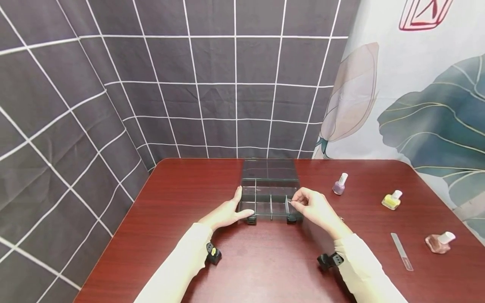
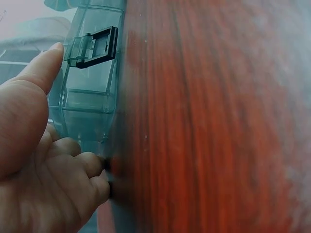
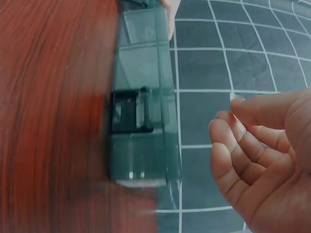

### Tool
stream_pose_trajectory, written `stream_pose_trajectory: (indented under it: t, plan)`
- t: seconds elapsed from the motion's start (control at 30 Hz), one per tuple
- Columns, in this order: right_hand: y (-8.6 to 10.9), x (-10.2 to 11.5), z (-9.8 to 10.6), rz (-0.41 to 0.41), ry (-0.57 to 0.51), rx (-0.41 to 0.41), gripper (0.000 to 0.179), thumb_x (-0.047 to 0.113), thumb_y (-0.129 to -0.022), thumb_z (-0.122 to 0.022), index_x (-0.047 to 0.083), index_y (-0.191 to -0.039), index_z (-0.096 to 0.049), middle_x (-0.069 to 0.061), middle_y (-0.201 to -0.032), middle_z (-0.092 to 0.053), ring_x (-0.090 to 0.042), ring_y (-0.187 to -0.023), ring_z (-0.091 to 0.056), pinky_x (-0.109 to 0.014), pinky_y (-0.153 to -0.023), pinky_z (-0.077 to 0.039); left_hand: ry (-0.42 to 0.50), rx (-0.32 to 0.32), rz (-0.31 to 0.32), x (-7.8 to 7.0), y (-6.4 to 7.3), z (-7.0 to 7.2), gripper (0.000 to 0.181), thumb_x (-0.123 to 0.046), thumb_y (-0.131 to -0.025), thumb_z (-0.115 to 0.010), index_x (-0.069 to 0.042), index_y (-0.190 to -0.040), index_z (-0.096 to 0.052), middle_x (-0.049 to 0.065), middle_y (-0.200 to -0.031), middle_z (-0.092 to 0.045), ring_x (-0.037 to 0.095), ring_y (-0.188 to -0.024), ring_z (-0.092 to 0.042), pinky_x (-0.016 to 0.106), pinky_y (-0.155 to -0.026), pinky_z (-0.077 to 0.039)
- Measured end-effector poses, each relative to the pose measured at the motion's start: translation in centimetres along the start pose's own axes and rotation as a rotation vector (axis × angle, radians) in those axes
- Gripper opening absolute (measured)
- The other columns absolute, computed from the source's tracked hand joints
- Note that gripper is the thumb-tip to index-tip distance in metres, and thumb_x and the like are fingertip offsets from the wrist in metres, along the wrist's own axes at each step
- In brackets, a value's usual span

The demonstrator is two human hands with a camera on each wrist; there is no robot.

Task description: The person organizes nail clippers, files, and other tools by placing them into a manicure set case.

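A clear, dark-tinted plastic compartment box (image 1: 263,204) lies with its lid (image 1: 270,169) folded back toward the wall. My left hand (image 1: 227,212) holds its left end, the thumb over the front rim near a black latch (image 2: 99,47) and the other fingers along the side wall. Over the box's right end, my right hand (image 1: 312,206) pinches a small clear piece (image 3: 235,97) between thumb and index finger; its kind is too small to tell. Upright dividers (image 1: 270,207) split the tray into compartments. Another latch (image 3: 130,110) hangs at the front right.
On the right of the table stand a purple nail polish bottle (image 1: 339,187), a yellow one (image 1: 392,200) and a brownish-pink one (image 1: 439,243). A nail file (image 1: 401,251) lies near them. Some small thing (image 1: 342,219) shows beside the right wrist. Behind the table hangs a gridded dark cloth (image 1: 212,101).
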State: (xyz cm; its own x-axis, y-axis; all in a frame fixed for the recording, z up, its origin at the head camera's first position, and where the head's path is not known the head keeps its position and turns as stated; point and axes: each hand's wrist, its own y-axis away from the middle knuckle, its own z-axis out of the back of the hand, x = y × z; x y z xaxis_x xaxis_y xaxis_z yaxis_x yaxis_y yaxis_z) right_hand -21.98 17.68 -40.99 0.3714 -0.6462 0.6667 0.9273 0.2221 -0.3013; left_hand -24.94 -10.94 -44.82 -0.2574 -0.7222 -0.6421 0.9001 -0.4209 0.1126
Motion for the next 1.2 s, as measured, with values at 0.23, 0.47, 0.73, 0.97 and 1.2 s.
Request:
stream_pose_trajectory:
  t: [0.23, 0.47, 0.73, 0.97, 1.2]
  plan:
    - [-0.8, 1.3, -1.5, 0.026, -0.028, 0.033, 0.012, 0.009, -0.079, -0.071, 0.014, -0.077, -0.060, 0.008, -0.067, -0.058, -0.009, -0.062, -0.054, -0.024, -0.058, -0.045, 0.001, -0.002, 0.003, 0.1, 0.2, 0.1, 0.101, -0.059, -0.083, -0.057, -0.009, -0.150, -0.001, 0.024, -0.135, -0.044, 0.026, -0.116, -0.051, 0.039, -0.098, -0.038]
    - [-1.7, 2.3, -3.7, 0.049, -0.045, 0.070, 0.011, 0.009, -0.079, -0.070, 0.014, -0.077, -0.060, 0.008, -0.068, -0.058, -0.007, -0.062, -0.054, -0.024, -0.059, -0.045, 0.011, -0.014, 0.003, 0.1, 0.2, 0.0, 0.101, -0.058, -0.083, -0.059, -0.008, -0.150, -0.001, 0.022, -0.119, -0.057, 0.020, -0.098, -0.058, 0.037, -0.091, -0.042]
    - [-2.7, 3.1, -5.3, 0.066, -0.053, 0.077, 0.013, 0.009, -0.079, -0.071, 0.014, -0.076, -0.060, 0.008, -0.066, -0.057, -0.007, -0.062, -0.053, -0.025, -0.059, -0.045, 0.028, -0.020, -0.011, 0.0, 0.1, 0.0, 0.101, -0.056, -0.084, -0.060, -0.006, -0.150, -0.002, 0.028, -0.125, -0.051, 0.024, -0.106, -0.057, 0.038, -0.093, -0.041]
    - [-3.3, 3.3, -6.3, 0.055, -0.066, 0.098, 0.013, 0.009, -0.080, -0.071, 0.014, -0.076, -0.060, 0.007, -0.067, -0.056, -0.008, -0.062, -0.052, -0.025, -0.059, -0.045, 0.017, -0.017, -0.006, -0.2, 0.1, 0.0, 0.100, -0.055, -0.084, -0.059, -0.006, -0.150, -0.001, 0.025, -0.114, -0.059, 0.020, -0.094, -0.059, 0.037, -0.090, -0.043]
    - [-3.6, 3.5, -7.2, 0.068, -0.069, 0.106, 0.013, 0.006, -0.079, -0.071, 0.012, -0.075, -0.059, 0.006, -0.067, -0.057, -0.008, -0.063, -0.053, -0.025, -0.060, -0.045, 0.000, -0.028, -0.018, -0.2, 0.1, -0.1, 0.099, -0.054, -0.085, -0.059, -0.005, -0.149, -0.002, 0.020, -0.104, -0.062, 0.017, -0.082, -0.057, 0.034, -0.082, -0.044]
